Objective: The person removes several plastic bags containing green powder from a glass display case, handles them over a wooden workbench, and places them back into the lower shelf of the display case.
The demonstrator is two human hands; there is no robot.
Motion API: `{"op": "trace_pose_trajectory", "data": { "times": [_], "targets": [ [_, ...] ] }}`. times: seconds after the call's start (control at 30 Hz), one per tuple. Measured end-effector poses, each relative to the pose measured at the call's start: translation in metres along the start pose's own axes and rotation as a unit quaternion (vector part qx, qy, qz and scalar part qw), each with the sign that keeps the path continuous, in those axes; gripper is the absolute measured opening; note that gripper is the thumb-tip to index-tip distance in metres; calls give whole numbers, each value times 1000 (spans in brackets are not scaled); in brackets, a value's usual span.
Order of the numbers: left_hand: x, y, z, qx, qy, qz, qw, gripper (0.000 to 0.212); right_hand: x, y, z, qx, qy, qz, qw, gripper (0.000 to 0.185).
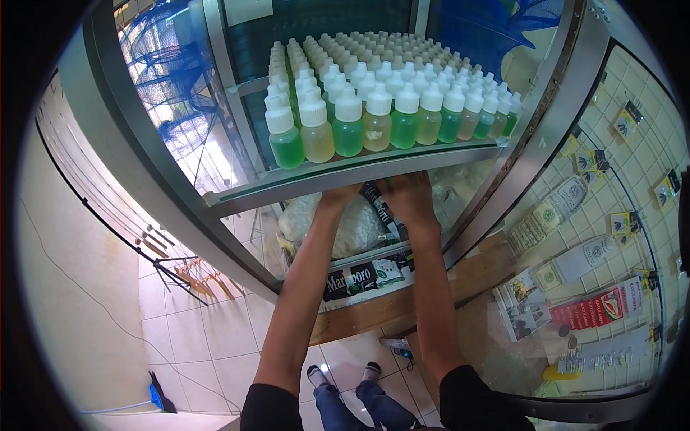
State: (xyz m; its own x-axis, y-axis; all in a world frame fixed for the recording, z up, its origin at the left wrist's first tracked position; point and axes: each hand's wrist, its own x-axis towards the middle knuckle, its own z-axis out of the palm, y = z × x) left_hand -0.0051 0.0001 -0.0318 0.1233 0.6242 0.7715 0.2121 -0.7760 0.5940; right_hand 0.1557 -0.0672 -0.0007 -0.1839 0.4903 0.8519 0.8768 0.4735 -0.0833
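Observation:
Both of my arms reach into a metal-framed glass cabinet, under its upper glass shelf. My left hand (340, 196) is over a clear plastic bag of small white pellets (353, 231); the shelf edge hides its fingers. Close beside it, my right hand (412, 202) is at a black Marlboro-printed strip (384, 207), fingers mostly hidden too. Whether either hand grips anything is not visible. On the shelf above stand many rows of small dropper bottles (347, 129) with white caps and green or pale yellow liquid. A small green and white packet (388, 271) lies below the bag.
The shelf's metal front rail (356, 175) crosses just above my wrists. A wooden ledge (366, 318) runs below the cabinet. Product packets (604, 307) hang on a white wire grid (620, 215) at right. Blue netting (167, 70) shows behind the glass; wooden hangers (205, 277) are at left.

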Motion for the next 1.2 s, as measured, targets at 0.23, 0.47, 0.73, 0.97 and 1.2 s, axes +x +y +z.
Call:
{"op": "trace_pose_trajectory", "data": {
  "times": [0.23,0.47,0.73,0.97,1.2],
  "targets": [
    [-2,3,-1,38,34,14,999,15,0,-1,0,5,-22,10,1000,37],
    [1,0,-3,40,27,31,998,11,-4,2,8,-29,-65,-2,997,38],
    [1,11,1,74,18,-11,997,13,-9,8,9,-77,-113,-3,991,38],
    [1,9,-1,64,28,4,998,15,-3,1,7,-43,-45,-2,998,29],
    [2,16,1,87,34,12,996,11,4,-6,-6,-3,5,24,1000,28]
  ]
}}
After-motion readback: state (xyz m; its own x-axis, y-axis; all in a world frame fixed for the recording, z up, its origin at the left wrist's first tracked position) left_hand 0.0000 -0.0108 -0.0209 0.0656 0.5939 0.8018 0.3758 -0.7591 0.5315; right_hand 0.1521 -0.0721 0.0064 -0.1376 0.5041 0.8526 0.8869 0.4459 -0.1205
